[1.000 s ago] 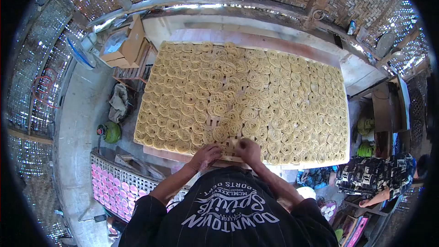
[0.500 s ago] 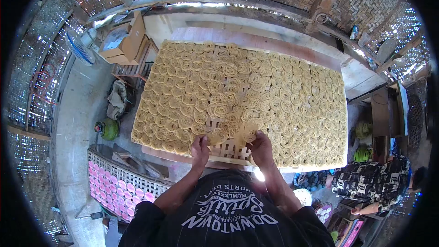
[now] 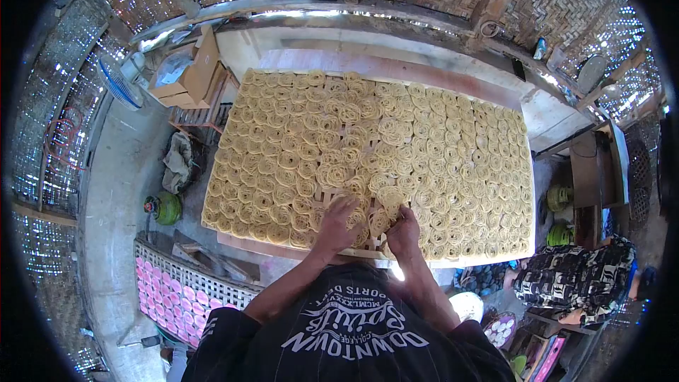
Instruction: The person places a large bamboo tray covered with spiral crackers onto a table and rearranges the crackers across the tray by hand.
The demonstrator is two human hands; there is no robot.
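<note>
Coiled yellowish noodle nests (image 3: 283, 148) lie in close rows over a wide slatted tray (image 3: 322, 196). At the tray's near edge, my left hand (image 3: 339, 225) is spread palm down over the nests just left of the middle gap, fingers apart. To its right, my right hand (image 3: 403, 232) pinches the edge of a noodle nest (image 3: 390, 199) that is partly raised from the tray. Some slats show between the nests near my left fingertips.
A second tray with pink rounds (image 3: 170, 297) stands at lower left, near a green gas cylinder (image 3: 164, 208). A cardboard box (image 3: 191, 74) and a fan (image 3: 119, 83) are at upper left. Another person in a patterned shirt (image 3: 580, 276) is at lower right.
My left hand has moved right and spread over the nests near the front edge. My right hand stays near the same place, and nests now cover more of the slats at the front.
</note>
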